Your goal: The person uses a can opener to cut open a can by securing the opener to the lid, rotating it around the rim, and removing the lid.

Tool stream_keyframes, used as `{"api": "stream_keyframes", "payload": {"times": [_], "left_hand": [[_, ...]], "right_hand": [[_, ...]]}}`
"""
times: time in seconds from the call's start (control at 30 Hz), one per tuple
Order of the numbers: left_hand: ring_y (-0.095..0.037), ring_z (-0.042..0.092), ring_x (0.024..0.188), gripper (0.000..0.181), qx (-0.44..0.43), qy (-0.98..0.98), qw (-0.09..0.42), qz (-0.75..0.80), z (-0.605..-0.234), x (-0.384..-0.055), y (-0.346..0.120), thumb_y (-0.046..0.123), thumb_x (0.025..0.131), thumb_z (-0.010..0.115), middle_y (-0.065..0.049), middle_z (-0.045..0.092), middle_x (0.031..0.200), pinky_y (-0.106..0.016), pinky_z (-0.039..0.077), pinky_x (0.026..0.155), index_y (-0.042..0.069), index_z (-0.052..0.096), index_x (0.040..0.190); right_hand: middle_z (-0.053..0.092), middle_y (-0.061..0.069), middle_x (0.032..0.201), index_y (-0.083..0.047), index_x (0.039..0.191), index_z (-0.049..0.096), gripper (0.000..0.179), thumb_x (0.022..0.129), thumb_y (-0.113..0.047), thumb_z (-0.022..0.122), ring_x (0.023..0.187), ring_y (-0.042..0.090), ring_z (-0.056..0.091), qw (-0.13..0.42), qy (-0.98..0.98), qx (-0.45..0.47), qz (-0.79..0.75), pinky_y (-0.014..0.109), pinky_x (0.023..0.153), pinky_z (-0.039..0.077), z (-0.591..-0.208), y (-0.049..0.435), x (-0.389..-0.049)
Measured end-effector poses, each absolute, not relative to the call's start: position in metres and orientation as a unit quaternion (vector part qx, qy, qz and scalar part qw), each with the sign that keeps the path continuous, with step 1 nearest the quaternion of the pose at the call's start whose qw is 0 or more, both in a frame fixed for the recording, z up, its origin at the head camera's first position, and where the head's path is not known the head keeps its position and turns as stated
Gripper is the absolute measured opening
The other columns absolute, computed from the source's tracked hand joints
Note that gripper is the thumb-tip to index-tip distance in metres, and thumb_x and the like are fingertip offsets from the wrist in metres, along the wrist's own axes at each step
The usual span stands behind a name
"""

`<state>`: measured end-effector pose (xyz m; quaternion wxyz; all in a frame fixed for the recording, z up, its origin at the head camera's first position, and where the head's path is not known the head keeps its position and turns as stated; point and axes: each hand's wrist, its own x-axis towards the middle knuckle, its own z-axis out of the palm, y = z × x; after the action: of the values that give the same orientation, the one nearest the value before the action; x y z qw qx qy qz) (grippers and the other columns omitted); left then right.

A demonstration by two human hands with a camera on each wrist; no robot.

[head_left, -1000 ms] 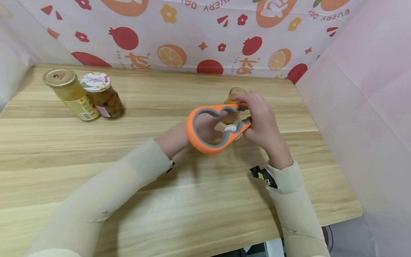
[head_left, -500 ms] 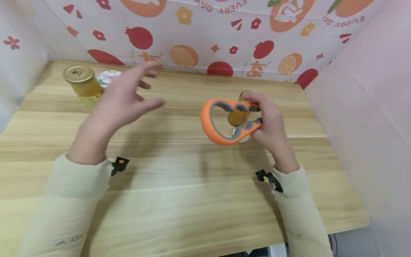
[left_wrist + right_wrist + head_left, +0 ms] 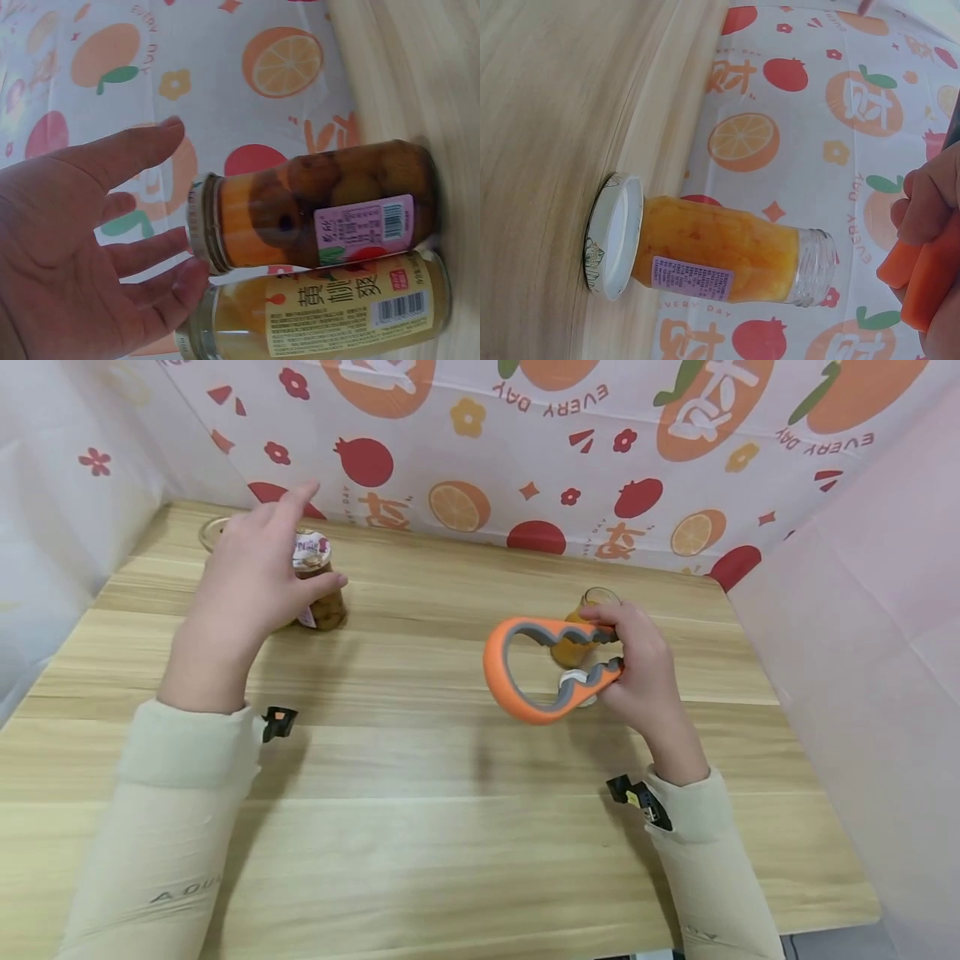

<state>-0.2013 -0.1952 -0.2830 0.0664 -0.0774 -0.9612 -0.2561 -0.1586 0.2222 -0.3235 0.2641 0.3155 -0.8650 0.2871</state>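
Note:
In the head view my left hand (image 3: pixel 236 585) hovers over two jars at the table's far left, fingers spread and thumb apart. One jar holds dark brown fruit (image 3: pixel 352 176) under a patterned lid. Beside it stands a jar of yellow peach drink (image 3: pixel 337 315), mostly hidden by the hand in the head view. The left fingertips are close to both lids; contact is unclear. My right hand (image 3: pixel 645 668) grips the handles of an orange jar opener (image 3: pixel 497 672) with grey teeth. Below it stand a lidless jar of orange fruit (image 3: pixel 720 247) and a loose white lid (image 3: pixel 615 236).
The wooden table (image 3: pixel 405 718) runs to a fruit-print cloth (image 3: pixel 495 468) hung at the back. A pale pink cloth wall (image 3: pixel 862 635) borders the right side, with a white cloth (image 3: pixel 67 518) on the left.
My left hand has left the opener and the lidless jar and moved left to the two jars. The right hand keeps holding the jar opener. The head view has shifted slightly.

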Motion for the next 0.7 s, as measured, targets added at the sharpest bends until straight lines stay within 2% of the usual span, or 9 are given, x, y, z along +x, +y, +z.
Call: {"api": "stream_keyframes", "payload": {"times": [0.17, 0.33, 0.47, 0.6, 0.7], "left_hand": [[-0.054, 0.032, 0.137, 0.097, -0.092, -0.969, 0.052, -0.223, -0.288, -0.201, -0.195, 0.023, 0.088, 0.076, -0.029, 0.041, 0.149, -0.069, 0.026, 0.109, 0.02, 0.013, 0.161], [-0.053, 0.033, 0.137, 0.094, -0.12, -0.967, 0.056, -0.218, -0.29, -0.202, -0.193, 0.021, 0.089, 0.075, -0.029, 0.044, 0.148, -0.064, 0.022, 0.115, 0.017, 0.014, 0.161], [-0.052, 0.03, 0.139, 0.086, -0.133, -0.964, 0.071, -0.221, -0.294, -0.202, -0.19, 0.016, 0.091, 0.072, -0.029, 0.042, 0.148, -0.065, 0.024, 0.113, 0.018, 0.02, 0.16], [-0.049, 0.032, 0.138, 0.08, -0.146, -0.959, 0.084, -0.229, -0.296, -0.202, -0.185, 0.011, 0.092, 0.071, -0.025, 0.046, 0.146, -0.069, 0.032, 0.105, 0.024, 0.027, 0.158], [-0.048, 0.035, 0.135, 0.079, -0.167, -0.951, 0.092, -0.242, -0.3, -0.204, -0.179, 0.009, 0.091, 0.072, -0.021, 0.048, 0.145, -0.066, 0.032, 0.105, 0.024, 0.032, 0.156]], "right_hand": [[0.066, 0.013, 0.108, -0.003, 0.122, 0.063, 0.055, 0.069, 0.009, 0.069, 0.097, 0.026, 0.059, 0.263, -0.863, 0.318, 0.291, 0.036, 0.085, 0.045, -0.324, 0.221, -0.157], [0.066, 0.014, 0.108, -0.003, 0.123, 0.063, 0.056, 0.069, 0.011, 0.068, 0.097, 0.026, 0.058, 0.26, -0.864, 0.319, 0.289, 0.036, 0.086, 0.045, -0.324, 0.222, -0.157], [0.066, 0.013, 0.109, -0.004, 0.123, 0.063, 0.056, 0.069, 0.012, 0.07, 0.097, 0.026, 0.057, 0.261, -0.863, 0.319, 0.293, 0.036, 0.085, 0.044, -0.324, 0.223, -0.157], [0.067, 0.011, 0.108, -0.005, 0.123, 0.064, 0.058, 0.068, 0.013, 0.072, 0.096, 0.025, 0.057, 0.261, -0.86, 0.318, 0.301, 0.035, 0.083, 0.043, -0.325, 0.222, -0.157], [0.067, 0.011, 0.107, -0.005, 0.122, 0.064, 0.055, 0.07, 0.011, 0.073, 0.096, 0.025, 0.057, 0.259, -0.861, 0.321, 0.299, 0.035, 0.083, 0.044, -0.325, 0.222, -0.157]]}}
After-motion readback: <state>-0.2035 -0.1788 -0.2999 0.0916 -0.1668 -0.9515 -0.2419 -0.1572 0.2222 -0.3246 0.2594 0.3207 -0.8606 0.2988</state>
